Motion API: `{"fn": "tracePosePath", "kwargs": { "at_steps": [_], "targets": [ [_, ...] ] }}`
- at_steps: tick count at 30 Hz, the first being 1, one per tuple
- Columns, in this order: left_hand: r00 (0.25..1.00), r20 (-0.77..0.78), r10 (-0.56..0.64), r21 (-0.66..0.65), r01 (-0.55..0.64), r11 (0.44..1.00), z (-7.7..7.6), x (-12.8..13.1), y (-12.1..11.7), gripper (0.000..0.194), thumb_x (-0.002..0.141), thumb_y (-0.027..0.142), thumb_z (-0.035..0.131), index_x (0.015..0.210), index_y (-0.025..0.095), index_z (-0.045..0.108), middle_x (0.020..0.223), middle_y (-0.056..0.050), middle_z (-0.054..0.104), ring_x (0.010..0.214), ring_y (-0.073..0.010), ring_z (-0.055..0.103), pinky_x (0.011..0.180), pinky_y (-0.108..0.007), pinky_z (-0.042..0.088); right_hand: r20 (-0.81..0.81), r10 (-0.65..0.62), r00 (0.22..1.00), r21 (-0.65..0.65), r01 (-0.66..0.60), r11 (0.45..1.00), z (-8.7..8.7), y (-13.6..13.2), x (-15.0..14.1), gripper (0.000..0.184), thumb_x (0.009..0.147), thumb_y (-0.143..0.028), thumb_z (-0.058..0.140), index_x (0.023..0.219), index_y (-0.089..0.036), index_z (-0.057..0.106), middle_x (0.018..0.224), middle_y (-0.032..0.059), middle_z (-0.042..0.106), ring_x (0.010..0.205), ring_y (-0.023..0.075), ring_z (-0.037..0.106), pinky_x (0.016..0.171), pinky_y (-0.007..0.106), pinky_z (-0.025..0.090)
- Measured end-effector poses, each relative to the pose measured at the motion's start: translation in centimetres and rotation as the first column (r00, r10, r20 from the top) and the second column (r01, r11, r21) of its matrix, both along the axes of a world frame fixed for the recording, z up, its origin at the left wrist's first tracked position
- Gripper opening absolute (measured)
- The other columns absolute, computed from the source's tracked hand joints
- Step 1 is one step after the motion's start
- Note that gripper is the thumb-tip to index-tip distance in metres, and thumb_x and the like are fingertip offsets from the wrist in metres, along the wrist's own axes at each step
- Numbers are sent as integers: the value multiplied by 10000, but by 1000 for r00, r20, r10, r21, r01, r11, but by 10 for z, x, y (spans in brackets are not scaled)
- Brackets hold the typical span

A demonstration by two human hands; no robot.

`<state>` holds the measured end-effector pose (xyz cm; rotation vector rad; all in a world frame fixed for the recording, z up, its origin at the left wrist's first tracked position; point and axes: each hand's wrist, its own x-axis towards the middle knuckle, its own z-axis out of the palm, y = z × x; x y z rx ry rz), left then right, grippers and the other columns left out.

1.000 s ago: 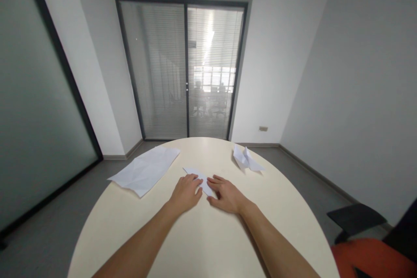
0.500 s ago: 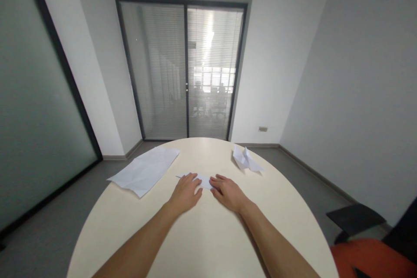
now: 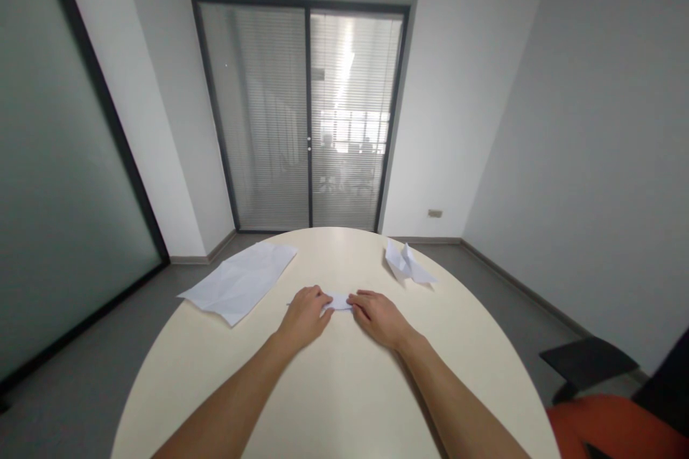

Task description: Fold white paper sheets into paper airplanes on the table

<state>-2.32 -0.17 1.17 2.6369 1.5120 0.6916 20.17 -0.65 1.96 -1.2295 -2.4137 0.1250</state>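
Note:
A small folded piece of white paper (image 3: pixel 339 300) lies on the cream round table (image 3: pixel 334 401), mostly covered by my hands. My left hand (image 3: pixel 306 314) rests on its left part, fingers curled down and pressing on it. On its right part lies my right hand (image 3: pixel 377 315), fingers bent and pressed against the paper. The fingertips of both hands nearly meet over the paper's middle.
A creased flat white sheet (image 3: pixel 240 281) lies at the table's far left. A folded paper plane (image 3: pixel 405 263) sits at the far right. A black and orange chair (image 3: pixel 619 401) stands at the lower right. Glass sliding doors (image 3: pixel 309 115) with blinds are behind.
The folded paper has turned from a diagonal lie to nearly level under my hands. Both hands shifted slightly, and less of the paper shows now.

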Motion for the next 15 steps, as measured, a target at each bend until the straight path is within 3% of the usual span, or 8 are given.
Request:
{"fn": "tracePosePath", "kwargs": {
  "at_steps": [8, 15],
  "targets": [
    [1000, -9, 2, -17, -2, 1000, -5, -2, 3, 240, 956, 322, 538, 1093, 220, 706, 1210, -73, 643, 1099, -226, 592, 990, -352, 454, 3, 35, 999, -10, -35, 999, -1, 0, 2, 304, 924, -216, 524, 1170, -216, 701, 1264, 75, 684, 1198, 231, 600, 1050, 365, 438],
    [999, -11, -33, 5, 33, 999, -6, -3, 5, 252, 949, 318, 546, 1131, 207, 680, 1179, -75, 683, 1100, -235, 590, 999, -369, 453, -10, 43, 999, 8, -43, 999, 1, 0, 1, 278, 970, -225, 493, 1151, -219, 703, 1175, 78, 719, 1108, 212, 628, 982, 334, 465]
  ]
}}
